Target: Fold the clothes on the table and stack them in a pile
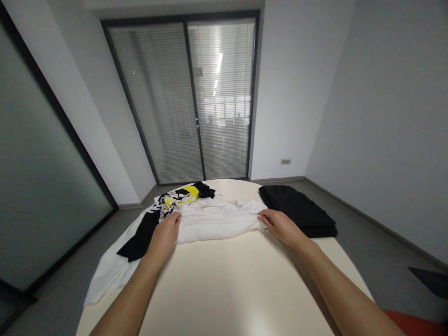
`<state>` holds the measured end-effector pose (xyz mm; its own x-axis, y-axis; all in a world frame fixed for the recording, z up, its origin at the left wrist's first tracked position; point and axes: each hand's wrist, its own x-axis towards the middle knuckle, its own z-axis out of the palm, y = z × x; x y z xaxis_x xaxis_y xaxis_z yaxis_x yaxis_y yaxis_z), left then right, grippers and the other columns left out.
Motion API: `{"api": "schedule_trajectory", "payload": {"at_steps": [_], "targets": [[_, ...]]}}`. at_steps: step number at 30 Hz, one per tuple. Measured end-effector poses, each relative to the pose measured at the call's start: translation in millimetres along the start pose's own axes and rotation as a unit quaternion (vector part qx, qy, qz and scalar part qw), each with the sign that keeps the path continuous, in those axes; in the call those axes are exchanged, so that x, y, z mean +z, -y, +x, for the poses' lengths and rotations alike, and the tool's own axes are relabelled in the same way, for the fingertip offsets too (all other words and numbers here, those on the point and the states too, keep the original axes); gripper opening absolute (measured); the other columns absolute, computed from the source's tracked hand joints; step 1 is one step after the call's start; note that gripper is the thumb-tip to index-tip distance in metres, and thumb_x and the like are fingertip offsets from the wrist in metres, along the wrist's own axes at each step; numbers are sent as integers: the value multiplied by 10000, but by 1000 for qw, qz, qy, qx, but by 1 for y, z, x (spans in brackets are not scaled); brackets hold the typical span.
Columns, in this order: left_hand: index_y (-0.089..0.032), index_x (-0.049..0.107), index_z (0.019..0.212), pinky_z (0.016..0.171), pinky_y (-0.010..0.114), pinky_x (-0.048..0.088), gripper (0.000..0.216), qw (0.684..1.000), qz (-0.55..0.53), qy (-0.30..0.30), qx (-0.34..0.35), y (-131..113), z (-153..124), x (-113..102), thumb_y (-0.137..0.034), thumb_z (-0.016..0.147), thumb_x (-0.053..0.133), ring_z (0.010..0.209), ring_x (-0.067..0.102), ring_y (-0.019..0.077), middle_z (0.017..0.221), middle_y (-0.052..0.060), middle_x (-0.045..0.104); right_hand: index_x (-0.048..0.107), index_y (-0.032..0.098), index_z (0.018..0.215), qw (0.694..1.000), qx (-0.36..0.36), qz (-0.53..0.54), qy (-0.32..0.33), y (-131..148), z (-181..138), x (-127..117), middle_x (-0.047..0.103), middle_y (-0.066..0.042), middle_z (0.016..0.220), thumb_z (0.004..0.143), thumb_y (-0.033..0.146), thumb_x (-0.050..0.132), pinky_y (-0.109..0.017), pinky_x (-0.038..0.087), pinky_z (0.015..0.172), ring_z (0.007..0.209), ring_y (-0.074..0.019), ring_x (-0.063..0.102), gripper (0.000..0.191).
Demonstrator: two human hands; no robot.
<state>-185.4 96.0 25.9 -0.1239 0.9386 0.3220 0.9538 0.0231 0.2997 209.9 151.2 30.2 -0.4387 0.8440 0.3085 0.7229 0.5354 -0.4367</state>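
A white garment [217,221] lies partly folded across the middle of a cream round table [224,284]. My left hand [166,233] is closed on the garment's left edge. My right hand [282,225] grips its right edge, fingers curled into the cloth. Both arms reach forward from the near side of the table.
A black, white and yellow printed garment [175,200] lies behind and to the left, with more white cloth [108,270] hanging over the table's left edge. A folded stack of black clothes [297,210] sits at the right. Glass doors with blinds [191,100] stand beyond.
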Motion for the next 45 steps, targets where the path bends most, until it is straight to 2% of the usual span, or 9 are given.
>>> {"api": "schedule_trajectory", "payload": {"at_steps": [5,12,16,20,22,27,34,38,45], "targets": [[-169,633,1094,947,310,463,262,998,-51,21,33,4,0,1,-169,853,531,1042,659,232,1111,96,709,711,197,1001,999,18,-24,-12,-6,0,5,737,-113,1044,1004,453,393,-313,457,808,953,-254,676,408],[-174,656,1085,931,354,461,286,997,-75,-5,-35,7,2,-11,-299,906,471,1033,665,282,1102,119,723,717,212,1024,999,18,-3,-39,-11,1,3,739,-97,1063,991,459,441,-306,459,821,954,-245,677,371],[-193,656,1020,923,351,460,297,989,-142,-24,-37,5,5,-16,-373,881,466,998,654,271,1048,99,725,721,191,1026,999,0,32,-24,-6,1,-1,742,-101,1045,986,458,441,-306,459,816,935,-246,672,389],[-192,635,915,913,339,455,269,973,-230,-17,18,4,8,-17,-376,800,475,986,618,251,971,66,699,739,166,991,996,5,81,30,0,-1,-5,752,-83,942,946,458,489,-293,464,730,778,-210,651,387],[-191,628,877,844,330,463,269,967,-251,17,34,5,8,-17,-366,765,457,883,606,236,854,39,664,753,163,937,992,-3,109,71,3,-3,-6,752,-65,892,910,435,540,-280,458,706,750,-195,636,347],[-190,593,770,711,287,428,240,945,-254,194,69,9,1,-18,-359,730,427,732,534,194,693,-14,554,784,151,861,968,-8,163,190,7,-6,-7,750,-44,808,817,368,624,-256,448,667,723,-183,630,273],[-174,655,787,645,243,368,270,901,-221,360,95,1,-6,-20,-356,706,472,692,488,166,673,-22,536,809,170,851,956,29,170,236,4,-10,-15,773,-50,859,755,335,654,-272,484,752,802,-210,664,245],[-167,664,753,609,230,332,241,877,-213,416,116,-8,-12,-25,-325,711,486,630,456,141,629,-34,517,817,174,860,942,59,149,294,4,-17,-21,779,-47,871,722,351,695,-271,487,739,805,-214,666,256],[-207,758,787,633,216,394,253,847,-140,492,145,-2,-47,-49,-239,644,552,717,561,165,714,-26,654,818,179,830,919,47,161,357,-2,-59,-33,762,-40,825,736,413,719,-240,482,697,770,-192,652,271]]}}
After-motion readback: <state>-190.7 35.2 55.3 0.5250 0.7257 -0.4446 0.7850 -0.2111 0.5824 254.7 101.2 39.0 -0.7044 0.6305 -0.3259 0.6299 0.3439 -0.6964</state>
